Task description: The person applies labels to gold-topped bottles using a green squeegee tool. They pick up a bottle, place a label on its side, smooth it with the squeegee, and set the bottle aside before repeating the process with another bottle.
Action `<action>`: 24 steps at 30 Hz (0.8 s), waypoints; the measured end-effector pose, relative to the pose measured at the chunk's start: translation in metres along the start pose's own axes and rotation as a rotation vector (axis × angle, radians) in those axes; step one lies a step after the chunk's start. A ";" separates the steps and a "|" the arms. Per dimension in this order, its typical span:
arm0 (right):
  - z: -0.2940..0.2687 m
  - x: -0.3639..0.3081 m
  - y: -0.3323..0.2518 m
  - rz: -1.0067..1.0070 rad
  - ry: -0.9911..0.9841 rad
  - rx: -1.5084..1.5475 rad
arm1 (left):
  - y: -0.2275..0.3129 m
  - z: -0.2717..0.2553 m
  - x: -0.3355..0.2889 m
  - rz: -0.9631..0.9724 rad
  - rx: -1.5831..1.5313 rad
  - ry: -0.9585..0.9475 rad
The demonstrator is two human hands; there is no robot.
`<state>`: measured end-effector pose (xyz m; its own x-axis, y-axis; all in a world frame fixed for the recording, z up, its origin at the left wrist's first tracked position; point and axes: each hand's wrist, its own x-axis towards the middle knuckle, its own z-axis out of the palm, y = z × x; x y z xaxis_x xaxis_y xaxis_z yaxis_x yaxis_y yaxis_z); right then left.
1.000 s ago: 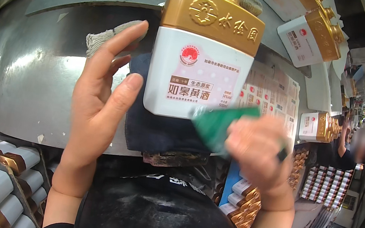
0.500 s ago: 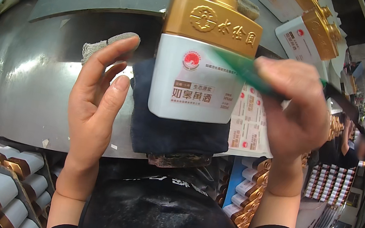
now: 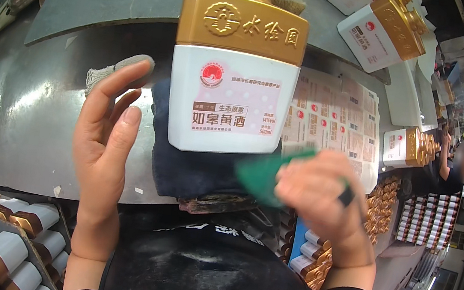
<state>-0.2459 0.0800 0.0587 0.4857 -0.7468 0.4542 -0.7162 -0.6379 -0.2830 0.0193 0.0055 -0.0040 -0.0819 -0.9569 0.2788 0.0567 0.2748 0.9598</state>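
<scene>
A white bottle [image 3: 228, 108] with a gold shoulder and neck lies on its back, neck away from me, on a folded dark cloth [image 3: 197, 173]. A pale printed label with a red emblem covers part of its front. My right hand [image 3: 324, 196], a dark band on one finger, grips a flat green scraper [image 3: 263, 177] just off the bottle's lower right corner; both are motion-blurred. Left of the bottle, my left hand [image 3: 105, 143] is raised with its fingers apart, holding nothing. Against its fingertips shows a grey knitted cloth piece [image 3: 113, 68]; I cannot tell whether a finger wears it.
Right of the bottle lies a sheet of labels [image 3: 339, 122] on the metal table [image 3: 61, 112]. More white-and-gold bottles [image 3: 376, 37] lie at the far right. Crates of bottles [image 3: 19, 221] stand at the lower left. Another person [image 3: 452, 174] is at the right.
My right hand has swept the scraper from the label's right part down off the bottle's lower edge. The view has shifted, so the bottle appears farther left. My left hand stays raised and open.
</scene>
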 end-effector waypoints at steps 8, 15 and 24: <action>-0.009 -0.043 0.017 0.542 0.256 1.018 | 0.006 0.013 -0.002 0.262 0.318 -0.101; 0.006 -0.067 0.027 0.613 0.310 1.340 | 0.026 0.069 -0.015 0.653 1.030 -0.388; -0.002 -0.087 0.031 0.761 0.464 1.402 | 0.029 0.016 -0.026 0.525 1.181 -0.252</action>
<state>-0.3114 0.1255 0.0116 -0.1060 -0.9943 -0.0115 0.3977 -0.0318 -0.9169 0.0072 0.0395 0.0176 -0.5059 -0.7034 0.4992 -0.7490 0.6453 0.1501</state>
